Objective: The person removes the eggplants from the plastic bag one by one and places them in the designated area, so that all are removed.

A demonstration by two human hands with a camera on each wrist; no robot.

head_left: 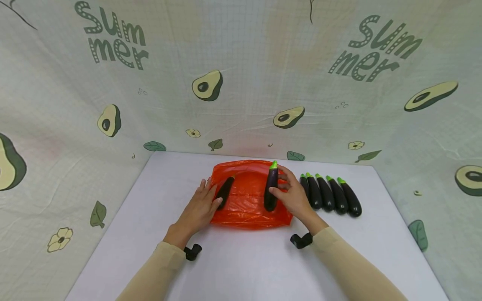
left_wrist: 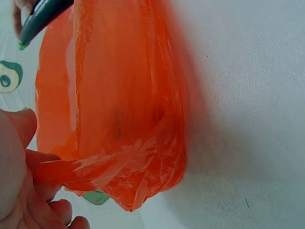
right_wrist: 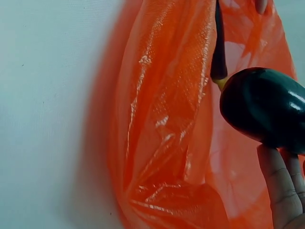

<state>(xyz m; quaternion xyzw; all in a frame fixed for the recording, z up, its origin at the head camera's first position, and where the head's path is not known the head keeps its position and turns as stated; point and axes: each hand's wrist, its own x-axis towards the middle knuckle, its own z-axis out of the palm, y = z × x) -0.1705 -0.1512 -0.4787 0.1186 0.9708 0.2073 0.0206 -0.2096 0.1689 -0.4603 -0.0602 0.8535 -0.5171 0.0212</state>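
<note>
A red plastic bag (head_left: 244,215) lies on the white table with its mouth spread open. My left hand (head_left: 199,209) holds the bag's left rim, thumb on the inner side, other fingers outside; the left wrist view shows the rim (left_wrist: 66,172) against the index finger. One dark eggplant (head_left: 226,192) lies inside the bag beside that thumb. My right hand (head_left: 293,194) grips another eggplant (head_left: 270,190) above the bag's right part, green stem end pointing away. In the right wrist view the held eggplant's round end (right_wrist: 262,107) hides part of the bag.
Several eggplants (head_left: 327,196) lie in a row on the table, right of the bag and partly behind my right hand. The white table (head_left: 241,263) ends at a patterned cloth backdrop (head_left: 241,104). Black camera mounts (head_left: 193,252) sit at both wrists.
</note>
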